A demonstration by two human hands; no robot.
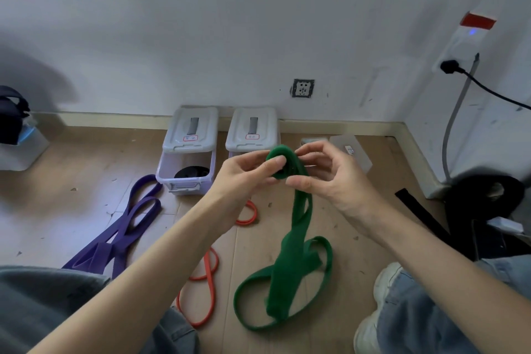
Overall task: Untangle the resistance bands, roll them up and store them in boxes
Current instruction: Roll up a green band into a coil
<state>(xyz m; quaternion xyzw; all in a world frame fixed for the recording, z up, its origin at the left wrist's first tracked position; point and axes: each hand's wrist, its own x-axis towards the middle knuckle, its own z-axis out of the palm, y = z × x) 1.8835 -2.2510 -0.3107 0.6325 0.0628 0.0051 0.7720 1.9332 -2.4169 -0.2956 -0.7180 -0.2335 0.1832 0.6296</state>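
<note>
The started coil of the green band (283,164) is pinched by the fingers of the left hand (244,178) and the right hand (324,175). If that pinch is loosened, the springy coil could be undone, and the twisted tail on the floor (359,253) may be wound in crooked.

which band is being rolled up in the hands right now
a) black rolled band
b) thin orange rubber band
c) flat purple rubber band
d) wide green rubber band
d: both the left hand and right hand pinch the coiled top of the wide green rubber band.
</note>
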